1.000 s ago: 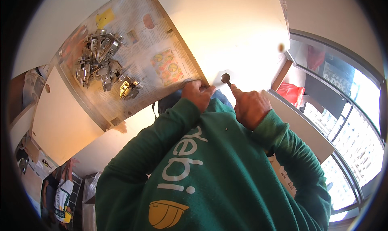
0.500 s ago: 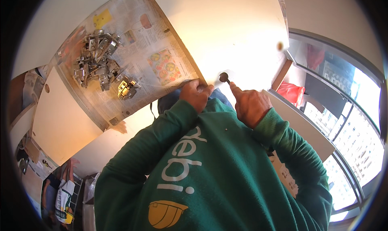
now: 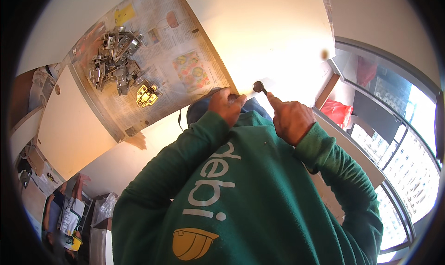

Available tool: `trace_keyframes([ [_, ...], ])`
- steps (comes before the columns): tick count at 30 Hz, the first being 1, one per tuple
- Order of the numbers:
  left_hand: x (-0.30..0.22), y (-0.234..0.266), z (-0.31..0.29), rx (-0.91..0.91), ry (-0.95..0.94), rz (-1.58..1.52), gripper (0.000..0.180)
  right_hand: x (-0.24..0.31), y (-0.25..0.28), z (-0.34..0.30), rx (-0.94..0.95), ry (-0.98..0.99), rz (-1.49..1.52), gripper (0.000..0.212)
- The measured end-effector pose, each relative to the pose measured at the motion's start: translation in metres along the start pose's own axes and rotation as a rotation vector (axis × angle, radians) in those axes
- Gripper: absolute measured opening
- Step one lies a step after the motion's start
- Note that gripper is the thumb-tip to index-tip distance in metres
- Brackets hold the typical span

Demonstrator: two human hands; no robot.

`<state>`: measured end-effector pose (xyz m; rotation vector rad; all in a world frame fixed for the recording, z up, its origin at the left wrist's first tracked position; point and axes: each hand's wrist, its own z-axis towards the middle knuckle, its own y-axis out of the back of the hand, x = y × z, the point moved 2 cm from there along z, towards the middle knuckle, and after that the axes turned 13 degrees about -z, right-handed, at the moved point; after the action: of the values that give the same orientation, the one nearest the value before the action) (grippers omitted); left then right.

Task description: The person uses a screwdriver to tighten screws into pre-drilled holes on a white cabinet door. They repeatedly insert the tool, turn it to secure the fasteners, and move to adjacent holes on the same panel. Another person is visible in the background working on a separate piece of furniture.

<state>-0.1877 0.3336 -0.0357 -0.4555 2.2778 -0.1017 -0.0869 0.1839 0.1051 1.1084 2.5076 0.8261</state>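
1. Far left of the newspaper sheet (image 3: 171, 42) and lower down, a co-worker (image 3: 72, 216), in a white-and-green top, partly blurred.
2. Directly left of the newspaper sheet, a pale panel (image 3: 76, 126) with a round hole (image 3: 57, 89) near its left edge.
3. On the left part of the newspaper sheet, a jumbled heap of silver cabinet hinges (image 3: 116, 63); at its lower right, a brassy-looking hinge (image 3: 147, 95). Across the sheet itself, columns of fine print and coloured pictures, too small to read.
4. At the lower right corner of the newspaper sheet, the left hand (image 3: 226, 106), fingers bent and close together, thumb near them. Cannot tell whether pinching anything.
5. Below the newspaper sheet, a green sweatshirt (image 3: 273, 181) bearing large white lettering and a yellow hard-hat emblem on the chest.
6. Right of the newspaper sheet, a white panel (image 3: 259, 33); in it, just beyond that same corner, a round recess (image 3: 256, 87) with a dark slender tool (image 3: 264, 90) reaching over it.
7. Farther right of the newspaper sheet, the right hand (image 3: 293, 120), index finger stretched out to the tool, other fingers curled. Cannot tell how firmly gripped.
8. Farthest right of the newspaper sheet, a red bundle (image 3: 337, 113) beside a bright window (image 3: 412, 172).
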Motion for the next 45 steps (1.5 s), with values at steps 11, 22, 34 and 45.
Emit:
trace_keyframes([
  [11, -0.049, -0.003, -0.031, -0.179, -0.271, 0.627, 0.024, -0.038, 0.013, -0.026, -0.259, 0.029, 0.279, 0.050],
  [22, -0.035, -0.067, -0.005, -0.138, -0.285, 0.791, 0.026, -0.069, -0.003, -0.041, -0.363, -0.033, 0.406, 0.048],
  [34, -0.028, -0.065, 0.008, -0.209, -0.252, 0.441, 0.018, -0.115, -0.041, -0.040, -0.474, -0.029, 0.515, 0.046],
  [45, -0.102, -0.077, 0.009, -0.195, -0.608, 0.416, 0.022, -0.132, -0.054, -0.051, -0.451, -0.162, 0.646, 0.047],
])
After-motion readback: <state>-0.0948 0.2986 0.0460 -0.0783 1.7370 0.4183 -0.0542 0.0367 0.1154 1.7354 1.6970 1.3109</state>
